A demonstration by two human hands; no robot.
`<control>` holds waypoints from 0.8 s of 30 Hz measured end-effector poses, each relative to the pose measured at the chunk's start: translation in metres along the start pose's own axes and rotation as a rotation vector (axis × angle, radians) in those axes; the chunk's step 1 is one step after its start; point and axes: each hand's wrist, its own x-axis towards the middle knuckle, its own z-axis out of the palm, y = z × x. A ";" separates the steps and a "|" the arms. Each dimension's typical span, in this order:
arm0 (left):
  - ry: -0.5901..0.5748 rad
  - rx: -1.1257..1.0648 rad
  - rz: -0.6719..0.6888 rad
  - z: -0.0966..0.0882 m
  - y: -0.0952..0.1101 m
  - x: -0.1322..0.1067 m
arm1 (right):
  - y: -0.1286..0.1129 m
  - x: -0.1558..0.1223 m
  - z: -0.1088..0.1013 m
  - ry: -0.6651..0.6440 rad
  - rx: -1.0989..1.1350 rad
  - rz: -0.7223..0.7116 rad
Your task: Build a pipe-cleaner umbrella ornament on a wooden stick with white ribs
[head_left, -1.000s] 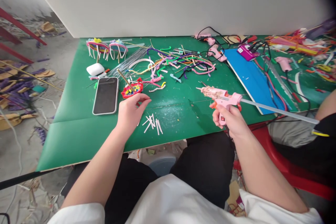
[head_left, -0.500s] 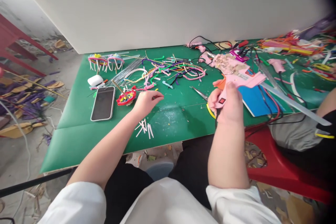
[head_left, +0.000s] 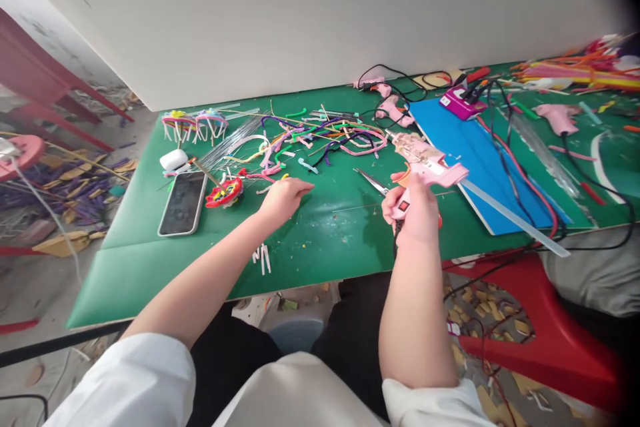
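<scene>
My right hand grips a pink hot glue gun, held above the table with its nozzle pointing away to the left. A long translucent glue stick sticks out of its back end. Scissors lie beneath that hand, partly covered by it. My left hand is pinched closed over the table; whatever its fingertips hold is too small to make out. Left of it lies a red and yellow pipe-cleaner piece with a stick standing out of it. Short white strips lie below my left wrist.
A phone and a white case lie at the left. Two small umbrella-like pieces stand behind them. Loose pipe cleaners spread across the back. A blue board, a purple power strip and cords lie right.
My right hand has brought the glue gun lower and to the left, uncovering more of the blue board. My left hand has shifted slightly right, still pinched. The view has also shifted a little.
</scene>
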 end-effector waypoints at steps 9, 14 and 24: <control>-0.175 0.190 0.186 0.022 0.024 -0.032 | 0.007 0.001 0.010 0.085 -0.063 -0.051; -0.279 0.406 0.284 0.009 0.026 -0.059 | 0.008 0.001 0.011 0.095 -0.047 -0.066; -0.115 0.336 0.177 0.002 -0.010 -0.046 | 0.013 0.004 0.011 0.109 -0.055 -0.084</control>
